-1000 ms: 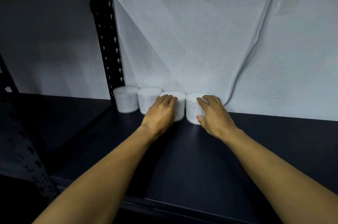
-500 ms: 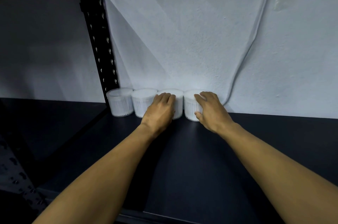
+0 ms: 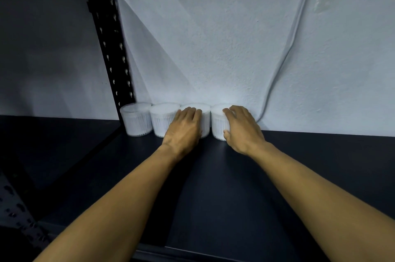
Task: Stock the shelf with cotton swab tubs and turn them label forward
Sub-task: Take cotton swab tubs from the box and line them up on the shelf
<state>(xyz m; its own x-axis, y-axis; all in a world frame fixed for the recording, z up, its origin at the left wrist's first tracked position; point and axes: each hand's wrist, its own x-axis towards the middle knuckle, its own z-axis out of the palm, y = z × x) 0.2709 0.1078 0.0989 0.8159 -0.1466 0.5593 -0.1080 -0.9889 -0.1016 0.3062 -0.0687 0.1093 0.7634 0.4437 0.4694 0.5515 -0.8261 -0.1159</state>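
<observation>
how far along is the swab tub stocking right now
Four tubs stand in a row against the wall on the shelf. The two left tubs stand untouched. In hand: the left hand grips the third tub, the right hand the fourth tub. No labels are readable, so facing is unconfirmed; the shelf to the right is unstocked.

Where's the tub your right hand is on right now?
In the head view, the rightmost tub ends the row of four at the back wall, just right of centre, beside the tub under the left hand; the right hand grips it.
</observation>
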